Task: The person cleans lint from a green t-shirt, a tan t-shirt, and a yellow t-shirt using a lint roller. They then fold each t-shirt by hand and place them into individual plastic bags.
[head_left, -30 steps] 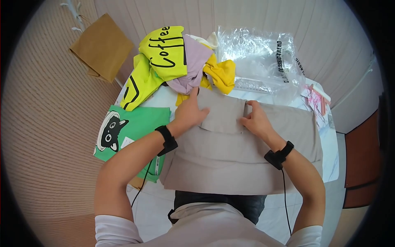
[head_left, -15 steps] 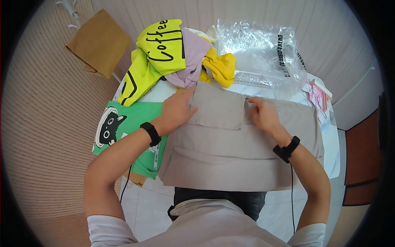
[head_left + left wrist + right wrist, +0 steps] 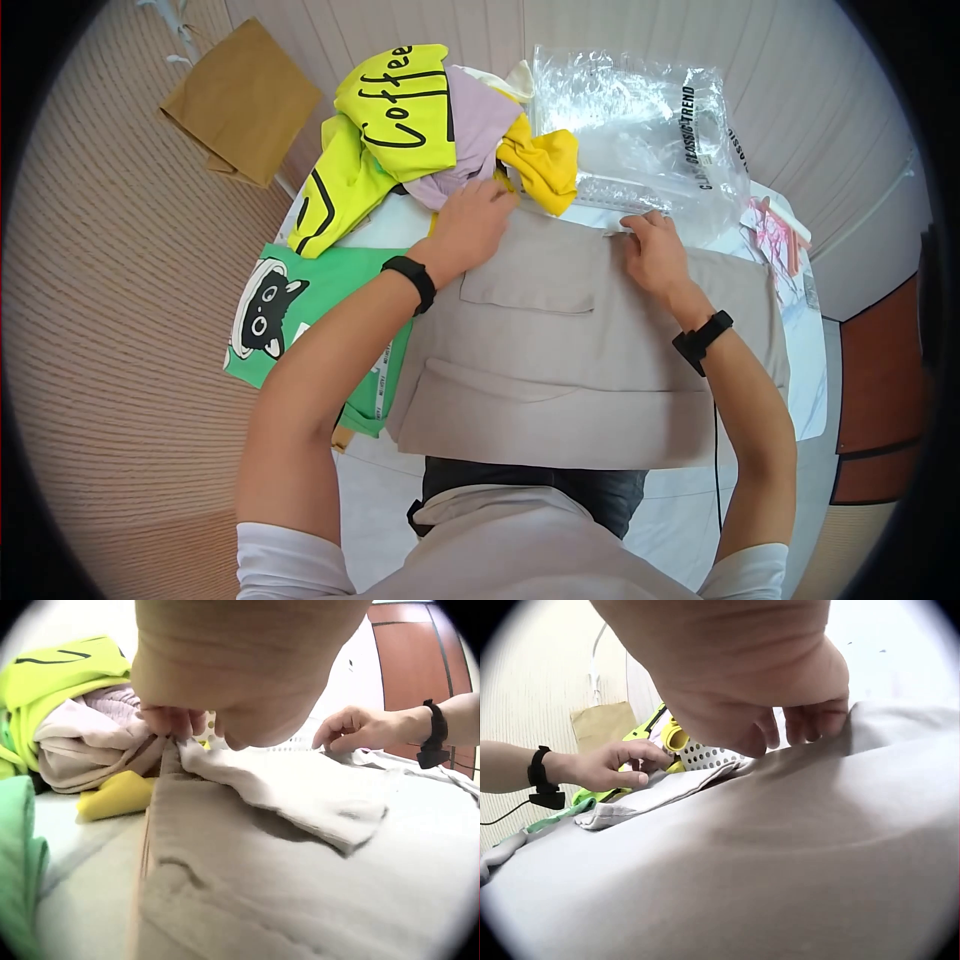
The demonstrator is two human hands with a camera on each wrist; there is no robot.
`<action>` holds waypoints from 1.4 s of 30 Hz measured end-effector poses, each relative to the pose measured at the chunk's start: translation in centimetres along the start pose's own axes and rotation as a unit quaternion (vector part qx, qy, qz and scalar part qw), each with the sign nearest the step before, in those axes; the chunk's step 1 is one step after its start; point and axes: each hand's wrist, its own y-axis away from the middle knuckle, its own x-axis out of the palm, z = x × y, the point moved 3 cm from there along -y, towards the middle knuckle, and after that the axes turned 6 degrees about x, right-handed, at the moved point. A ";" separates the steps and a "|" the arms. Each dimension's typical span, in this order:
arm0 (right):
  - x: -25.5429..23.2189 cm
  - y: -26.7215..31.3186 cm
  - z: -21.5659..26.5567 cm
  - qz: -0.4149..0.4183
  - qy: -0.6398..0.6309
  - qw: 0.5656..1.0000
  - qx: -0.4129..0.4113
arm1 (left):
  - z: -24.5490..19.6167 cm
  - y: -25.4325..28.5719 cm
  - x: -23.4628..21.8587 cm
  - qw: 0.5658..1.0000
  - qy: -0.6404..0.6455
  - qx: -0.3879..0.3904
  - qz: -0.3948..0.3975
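Grey-beige garment (image 3: 560, 350) — plain; left of garment, green cloth (image 3: 345, 275), black-and-white cat print (image 3: 266, 308); beyond garment, neon-yellow cloth (image 3: 405, 120) — black lettering (image 3: 390, 95).

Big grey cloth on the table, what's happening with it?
A person's two bare hands are at the far edge of the wide, light-grey folded cloth. The left hand and right hand curl their fingers there, apart from each other. The cloth lies mostly flat, a squarish flap between them. Bright yellow-green "Coffee" fabric is heaped beyond, leftward.

Green cat-print garment (image 3: 335, 275) near neon "Coffee" garment (image 3: 408, 120); lilac cloth (image 3: 476, 115) against yellow cloth (image 3: 548, 170); clear plastic bag (image 3: 625, 125)
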 end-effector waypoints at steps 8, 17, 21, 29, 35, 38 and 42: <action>-0.6 0.2 -2.0 0.067 0.163 0.984 -0.039 | 0.4 -2.4 0.5 0.995 -0.057 -0.025 0.081; -6.0 5.0 -2.6 0.043 0.064 0.975 -0.209 | -0.3 0.6 -3.5 0.988 0.120 0.082 -0.048; -9.4 7.0 -2.3 0.000 0.022 0.953 -0.303 | -2.9 3.8 -6.9 0.986 0.132 0.097 -0.030; -11.2 13.5 -3.3 0.121 0.047 0.911 -0.392 | -6.7 11.5 -9.1 0.982 0.132 0.132 0.030; -13.8 13.6 -9.1 0.149 0.082 0.959 -0.227 | -7.8 13.8 -6.5 0.976 0.186 0.109 0.029; -15.8 13.5 -12.6 0.122 0.152 0.955 -0.222 | -7.7 13.9 -6.4 0.977 0.177 0.106 0.054; -19.4 14.5 -14.0 0.074 0.194 0.952 -0.227 | -7.9 13.6 -7.5 0.977 0.179 0.112 0.036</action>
